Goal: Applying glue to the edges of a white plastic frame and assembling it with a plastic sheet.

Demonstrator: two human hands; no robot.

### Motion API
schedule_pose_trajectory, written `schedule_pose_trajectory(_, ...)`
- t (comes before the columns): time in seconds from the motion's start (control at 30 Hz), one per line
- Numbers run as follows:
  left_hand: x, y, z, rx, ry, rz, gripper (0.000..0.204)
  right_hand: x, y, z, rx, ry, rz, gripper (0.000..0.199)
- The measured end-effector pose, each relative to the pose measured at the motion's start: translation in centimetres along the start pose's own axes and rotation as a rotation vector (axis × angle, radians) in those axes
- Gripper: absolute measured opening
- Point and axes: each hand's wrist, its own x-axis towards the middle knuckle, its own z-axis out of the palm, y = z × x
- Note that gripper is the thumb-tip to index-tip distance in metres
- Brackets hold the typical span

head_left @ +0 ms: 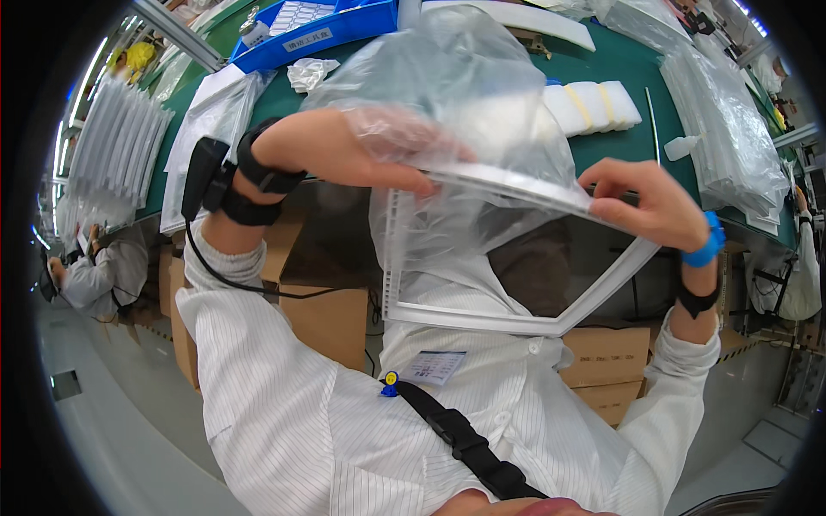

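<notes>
A white rectangular frame (482, 322) with an open middle is held up in front of my chest, tilted. My right hand (650, 202) pinches its upper right corner between thumb and fingers. At the upper left corner, the thumb of my left hand (379, 146) presses on the frame while the fingers curl behind clear film, partly blurred. That film is a large clear plastic bag (422, 69), bunched over the table edge and hanging behind the frame. I cannot tell how much of the frame lies inside the bag.
On the green table (615, 64) are a blue tray (344, 26), white foam pads (594, 107) and crumpled film (311, 74). Bagged stacks flank it: white panels (116, 142) at left, clear-wrapped sheets (723, 129) at right. Cardboard boxes (327, 327) stand below. Other people sit at both sides.
</notes>
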Motion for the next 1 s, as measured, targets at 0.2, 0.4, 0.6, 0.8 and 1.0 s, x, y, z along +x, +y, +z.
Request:
schedule_pose_trajectory(0.2, 2.4, -0.7, -0.2, -0.067, -0.087, -0.006, 0.041, -2.4, 3.1, 2.8, 0.12, 0.224, -0.147, 0.028)
schedule_pose_trajectory(0.4, 1.5, -0.3, 0.1, -0.227, 0.246, -0.095, 0.043, -6.5, 3.3, 0.9, 0.031, 0.492, -0.026, 0.027)
schedule_pose_trajectory(0.6, 0.2, -1.0, 1.7, -0.205, 0.377, -0.065, 0.046, -8.9, 7.3, 4.1, 0.51, 0.776, -0.059, 0.025)
schedule_pose_trajectory(0.8, 0.2, -1.6, 3.1, -0.243, 0.551, -0.176, 0.039, -7.1, 10.6, 13.7, 0.78, 0.955, 0.005, 0.022)
schedule_pose_trajectory(1.0, 2.1, -2.3, 3.4, -0.119, 0.344, -0.098, 0.039, -6.8, 10.5, 11.7, 0.863, 0.685, -0.05, 0.039)
